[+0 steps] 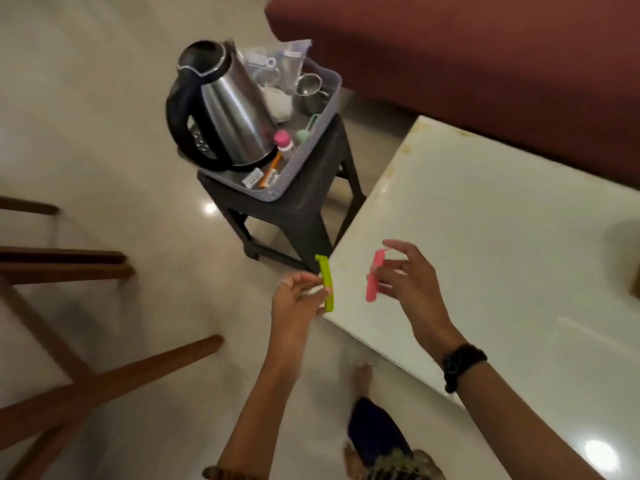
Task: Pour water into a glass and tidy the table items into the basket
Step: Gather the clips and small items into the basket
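My left hand [298, 296] pinches a green clip [326, 284] just off the corner of the white table [502, 244]. Over that corner my right hand [410, 282] holds a pink clip [373, 277] between thumb and fingers. Ahead on a dark stool [298, 209] sits the grey basket [304, 157]. Inside it stand a steel kettle [228, 109] with a black handle, a steel cup [310, 90], plastic bags, a pink-capped bottle [284, 142], a teal item and an orange pen.
A dark red sofa [467, 64] runs along the back. Wooden chair legs [69, 341] stand at the left on the glossy floor. My foot [362, 375] shows below the table's edge. A brownish object [635, 289] sits at the table's right edge.
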{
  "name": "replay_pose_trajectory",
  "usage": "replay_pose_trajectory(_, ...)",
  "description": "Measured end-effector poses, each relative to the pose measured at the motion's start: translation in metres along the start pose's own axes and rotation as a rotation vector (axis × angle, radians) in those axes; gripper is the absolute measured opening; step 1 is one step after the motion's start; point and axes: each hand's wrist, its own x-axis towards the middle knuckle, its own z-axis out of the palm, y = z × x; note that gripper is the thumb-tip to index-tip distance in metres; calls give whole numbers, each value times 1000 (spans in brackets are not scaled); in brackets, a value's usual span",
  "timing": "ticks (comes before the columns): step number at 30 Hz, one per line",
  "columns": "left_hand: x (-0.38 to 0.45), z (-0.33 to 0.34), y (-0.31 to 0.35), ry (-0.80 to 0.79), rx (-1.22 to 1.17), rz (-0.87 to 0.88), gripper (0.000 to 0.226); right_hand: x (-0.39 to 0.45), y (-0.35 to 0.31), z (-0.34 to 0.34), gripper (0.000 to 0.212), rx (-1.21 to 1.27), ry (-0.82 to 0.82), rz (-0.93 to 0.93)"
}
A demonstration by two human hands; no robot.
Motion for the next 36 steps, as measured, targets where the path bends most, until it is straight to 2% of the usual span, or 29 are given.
replay_pose_trajectory(6,104,-35,61,100,153,225,31,77,-46,94,22,58,-51,-113)
replay_pose_trajectory(8,148,-44,81,158,285,330,32,110,-62,124,23,32,-58,-192)
replay_pose_trajectory(11,207,-48,99,136,530,399,21,155,-81,159,19,-47,-2,-253)
replay_pose_trajectory(15,267,-49,104,68,788,327,14,201,-83,192,12,-437,72,-299)
replay_pose_trajectory(18,287,-48,96,-8,927,262,10,220,-71,206,21,-755,87,-345)
replay_pose_trajectory(22,291,-50,82,-75,1111,417,15,229,-55,215,22,-947,124,-394)
replay_pose_trajectory(25,291,-51,78,-58,1152,463,19,232,-51,214,17,-1073,107,-362)
replay_pose_trajectory(28,290,-50,77,-39,1168,467,20,233,-52,212,17,-1100,64,-347)
replay_pose_trajectory(31,281,-52,76,-23,1051,566,22,225,-52,204,21,-953,63,-434)
replay_pose_trajectory(36,233,-53,58,13,871,838,16,188,-32,174,13,-703,143,-523)
